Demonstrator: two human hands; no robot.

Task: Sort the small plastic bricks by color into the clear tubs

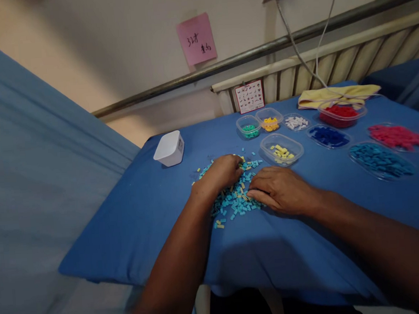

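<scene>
A loose pile of small blue pieces (238,204), with pale yellow ones mixed in, is spread over the blue cloth. My left hand (224,171) rests over the pile's upper part, its fingers curled down among the pieces. At the right edge of the pile is my right hand (280,188), fingers bent together with the thumb close below them. Whatever lies between the fingertips of either hand is too small or hidden to make out. Just beyond my right hand stands a clear tub (295,153) with some pale yellow pieces (281,152) in it.
A white box (169,149) stands at the back left. Behind and to the right are clear tubs of green (251,131), orange-yellow (270,124), white (296,122), dark blue (327,136), red (340,111), pink (396,136) and teal pieces (382,159). A yellow cloth (313,98) lies near the radiator.
</scene>
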